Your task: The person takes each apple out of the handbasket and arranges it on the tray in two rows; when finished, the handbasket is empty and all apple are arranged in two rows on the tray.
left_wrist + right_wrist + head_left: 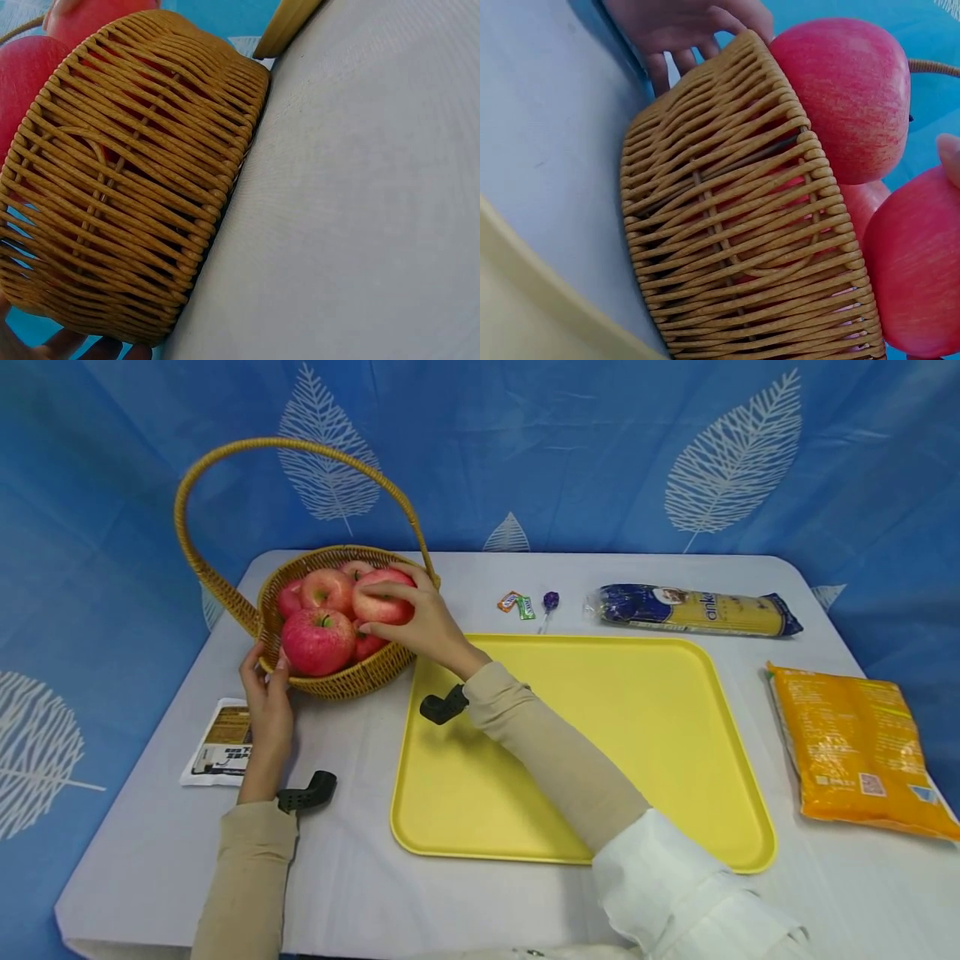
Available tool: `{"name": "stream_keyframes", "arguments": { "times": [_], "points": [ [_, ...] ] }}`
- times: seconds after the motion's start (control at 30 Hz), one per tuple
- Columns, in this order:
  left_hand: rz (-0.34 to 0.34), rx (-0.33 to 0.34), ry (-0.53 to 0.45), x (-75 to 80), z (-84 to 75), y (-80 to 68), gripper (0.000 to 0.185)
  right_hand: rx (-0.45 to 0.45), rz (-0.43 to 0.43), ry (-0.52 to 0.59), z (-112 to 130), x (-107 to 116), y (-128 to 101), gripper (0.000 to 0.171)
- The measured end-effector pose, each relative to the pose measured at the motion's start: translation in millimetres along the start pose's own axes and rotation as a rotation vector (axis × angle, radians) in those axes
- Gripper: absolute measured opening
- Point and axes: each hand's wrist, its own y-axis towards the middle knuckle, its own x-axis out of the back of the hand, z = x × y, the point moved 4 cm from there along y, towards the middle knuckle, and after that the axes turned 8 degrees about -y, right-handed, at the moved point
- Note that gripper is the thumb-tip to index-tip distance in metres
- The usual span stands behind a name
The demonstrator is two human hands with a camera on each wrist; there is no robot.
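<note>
One wicker basket (341,681) on the tabletop (360,877), and in it five red apples that show: a big one in front (318,641), one under the fingers (378,602), one behind (327,588), one at the left edge (289,598), one peeking at the back (356,567); a sixth may hide below. One yellow tray (600,752). Two small wrapped candies (517,604), one lollipop (550,602). One spaghetti pack (693,610), one orange bag (855,747), one white packet (221,750). Two hands (420,618) in view.
</note>
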Motion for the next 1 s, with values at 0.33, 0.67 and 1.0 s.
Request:
{"name": "stream_keyframes", "arguments": {
  "times": [0.33,0.67,1.0],
  "points": [
    [-0.003,-0.009,0.024,0.8,4.7,1.9,0.046,0.063,-0.068,0.013,-1.5,10.4,-18.2,0.049],
    [-0.008,-0.006,0.022,1.0,4.9,3.4,0.046,0.079,-0.08,-0.012,-15.3,21.8,-43.1,0.045],
    [-0.003,0.008,0.038,0.8,5.6,2.9,0.046,0.01,-0.001,-0.04,-41.6,21.9,-67.6,0.046]
  ]
}}
